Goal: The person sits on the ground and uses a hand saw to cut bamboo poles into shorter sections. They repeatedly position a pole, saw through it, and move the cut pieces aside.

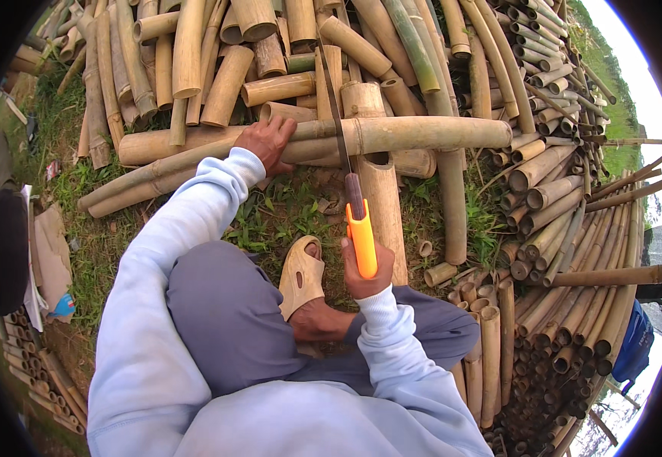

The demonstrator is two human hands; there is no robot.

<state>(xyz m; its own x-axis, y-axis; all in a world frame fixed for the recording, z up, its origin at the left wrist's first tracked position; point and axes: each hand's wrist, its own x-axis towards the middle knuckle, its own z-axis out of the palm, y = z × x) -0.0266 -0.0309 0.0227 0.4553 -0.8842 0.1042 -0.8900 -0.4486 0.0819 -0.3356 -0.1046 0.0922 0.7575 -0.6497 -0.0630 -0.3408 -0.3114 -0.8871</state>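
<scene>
My right hand (367, 273) is closed round the orange handle of a hand saw (360, 221). The saw's long, narrow blade points away from me and lies across a bamboo pole (430, 134). That pole lies crosswise in front of me, over other bamboo pieces. Left of the blade, my left hand (267, 145) presses down on the bamboo with its fingers bent over it; part of its grip is hidden. Under the blade, an upright-looking bamboo piece (380, 206) with an open end runs toward my right hand.
Cut bamboo lengths (270, 57) are heaped beyond the pole. Stacked bamboo (551, 190) rises on the right, with long poles (590, 266) below. My sandalled foot (302, 278) rests on grass near the saw. Flattened cardboard (53, 251) lies at left.
</scene>
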